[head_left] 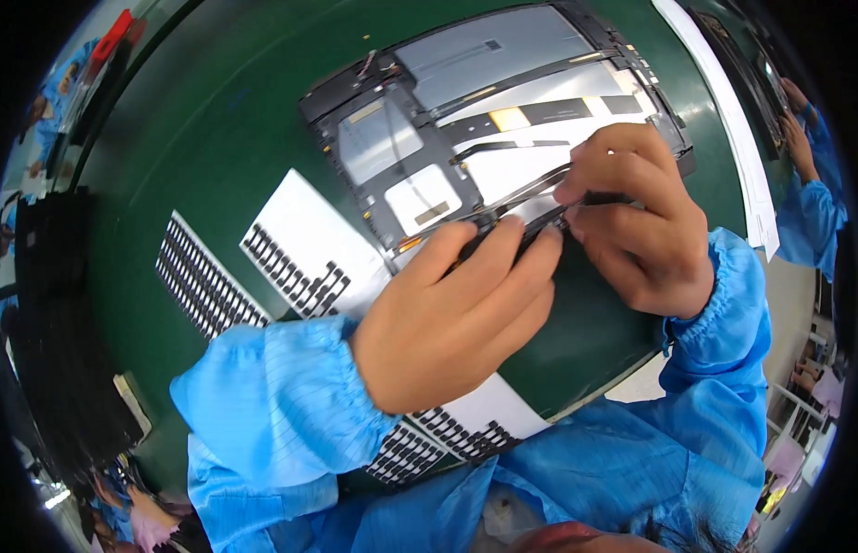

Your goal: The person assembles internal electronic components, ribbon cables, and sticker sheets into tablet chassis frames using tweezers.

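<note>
A flat device with a black frame (381,207) and grey and white inner panels lies open on the green table. My left hand (452,318) reaches in from the left, its fingers bent over the frame's near edge, gripping it. Close by, my right hand (641,221) is closed in a pinch at the right part of the same edge. A thin dark piece shows around its fingertips, but I cannot make out what it is. Left of the device lie a white sheet with small black pieces (355,263) and a narrower sheet with rows of black pieces (206,279).
More sheets of black pieces (480,419) lie by the near table edge, partly under my left sleeve. A long white strip (724,120) runs along the right side. Dark stacked material (65,341) stands at left. A co-worker's hands (798,138) show at far right.
</note>
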`<state>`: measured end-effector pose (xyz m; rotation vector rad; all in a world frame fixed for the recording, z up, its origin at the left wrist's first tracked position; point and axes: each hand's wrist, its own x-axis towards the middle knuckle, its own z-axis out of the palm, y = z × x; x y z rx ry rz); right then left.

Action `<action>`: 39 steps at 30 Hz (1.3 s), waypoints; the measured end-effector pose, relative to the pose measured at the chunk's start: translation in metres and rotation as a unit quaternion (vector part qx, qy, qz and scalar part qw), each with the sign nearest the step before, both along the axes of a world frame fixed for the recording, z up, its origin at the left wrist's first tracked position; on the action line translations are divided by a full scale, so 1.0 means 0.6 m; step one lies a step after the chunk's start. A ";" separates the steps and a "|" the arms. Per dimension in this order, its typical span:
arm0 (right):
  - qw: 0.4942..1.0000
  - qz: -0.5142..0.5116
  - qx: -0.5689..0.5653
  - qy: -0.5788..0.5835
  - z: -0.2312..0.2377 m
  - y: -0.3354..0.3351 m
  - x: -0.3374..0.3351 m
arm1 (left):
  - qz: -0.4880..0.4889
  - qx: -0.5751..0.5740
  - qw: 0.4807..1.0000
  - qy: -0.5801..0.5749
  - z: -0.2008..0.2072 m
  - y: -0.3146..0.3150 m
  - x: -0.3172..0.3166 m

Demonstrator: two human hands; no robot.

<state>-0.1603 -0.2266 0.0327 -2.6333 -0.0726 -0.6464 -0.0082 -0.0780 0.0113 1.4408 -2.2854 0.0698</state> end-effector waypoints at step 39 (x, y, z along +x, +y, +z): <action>0.954 -0.161 0.246 -0.054 0.008 0.014 -0.081 | 0.034 0.095 0.995 0.029 0.093 0.031 0.045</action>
